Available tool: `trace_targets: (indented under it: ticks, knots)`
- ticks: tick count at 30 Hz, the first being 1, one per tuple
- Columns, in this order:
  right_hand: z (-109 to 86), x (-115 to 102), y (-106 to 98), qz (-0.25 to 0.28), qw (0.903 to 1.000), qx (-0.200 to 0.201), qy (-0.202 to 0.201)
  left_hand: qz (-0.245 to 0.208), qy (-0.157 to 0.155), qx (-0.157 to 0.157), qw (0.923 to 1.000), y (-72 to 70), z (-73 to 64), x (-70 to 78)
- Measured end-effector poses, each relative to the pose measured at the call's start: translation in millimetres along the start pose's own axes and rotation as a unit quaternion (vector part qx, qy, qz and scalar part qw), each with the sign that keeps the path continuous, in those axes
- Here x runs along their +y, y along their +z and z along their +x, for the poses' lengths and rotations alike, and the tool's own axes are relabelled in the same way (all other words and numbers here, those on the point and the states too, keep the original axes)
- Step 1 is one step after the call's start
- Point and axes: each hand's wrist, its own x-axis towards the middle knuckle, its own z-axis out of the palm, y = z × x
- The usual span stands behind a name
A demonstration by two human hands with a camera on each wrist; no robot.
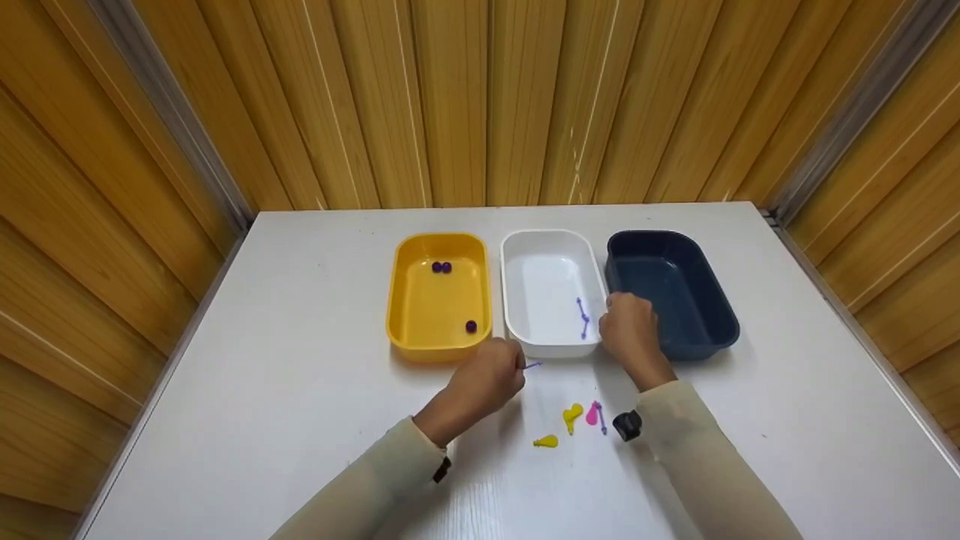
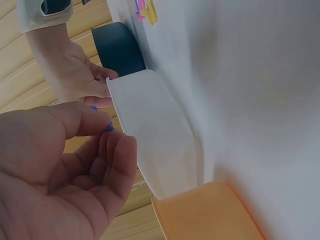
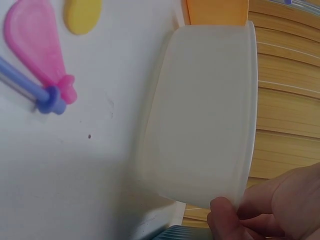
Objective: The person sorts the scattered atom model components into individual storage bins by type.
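Observation:
My left hand [image 1: 484, 379] pinches a thin purple stick [image 1: 533, 365] between thumb and forefinger, just in front of the white container [image 1: 540, 281]. In the left wrist view only small blue-purple ends of the stick [image 2: 109, 127] show past the fingertips. My right hand [image 1: 630, 330] grips the white container's near right rim; in the right wrist view its thumb [image 3: 225, 215] presses on the outer wall. Purple sticks with knobbed ends [image 1: 583, 321] lie inside that container, along its right side.
Left stands a yellow container [image 1: 427, 300] with three dark purple beads; right, a dark blue container [image 1: 679, 300]. On the white table nearer me lie yellow paddle-shaped pieces [image 1: 547, 442], a pink one [image 1: 592, 415] and another purple stick [image 1: 602, 421]. Wood-patterned walls [image 1: 525, 105] surround the table.

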Motion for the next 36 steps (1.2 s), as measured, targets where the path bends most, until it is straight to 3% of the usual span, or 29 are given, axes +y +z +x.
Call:
trace_targets:
  ticks: [5,8,14,28,36]
  knots:
    - [-0.6,1,1,0.001,0.9999,0.008,-0.010,0.004,0.041,0.060,0.9973,4.7,1.0,-1.8]
    - [-1.3,1,1,0.001,0.9997,0.015,-0.017,0.013,0.052,0.078,0.9955,5.7,2.4,-1.9]
    - [-2.2,2,0,-0.002,0.9999,0.009,-0.010,-0.002,0.015,0.045,0.9989,1.8,9.1,0.6]
    - [-1.4,1,-2,0.007,1.0000,-0.003,-0.001,-0.014,-0.031,0.019,0.9992,-4.7,21.6,2.7]
    - [-0.5,1,-1,-0.007,0.9999,0.004,-0.015,-0.012,-0.054,0.017,0.9983,-5.4,25.9,1.4]
